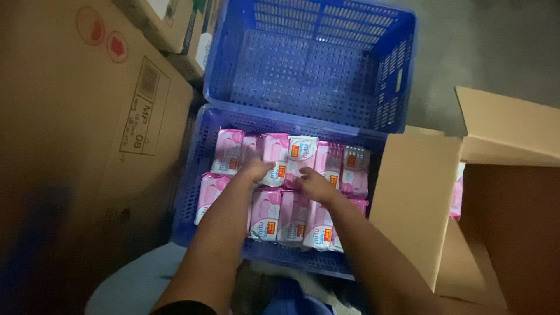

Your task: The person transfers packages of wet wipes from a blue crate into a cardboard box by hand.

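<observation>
While we look down from the head camera, we see a grey concrete floor (496,41) in dim light, and on it two blue plastic crates with perforated walls. The far crate (315,64) has nothing in it. The near crate (192,192) holds two rows of pink and white soft packs (291,221), each with a small orange and red label on it; they stand close, touching each other.

Our left hand (255,169) rests on a pack in the back row (274,163), with the fingers curled narrowly over its top. Our right hand (315,184) lies just beside, the fingers bent on a neighbouring pack; we cannot tell if it really grips.

At the left stands a tall brown carton (87,146) with a black framed label and two red round signs. At the right an open brown carton (466,192) has its flaps up, and one more pink pack (456,195) shows inside it.
</observation>
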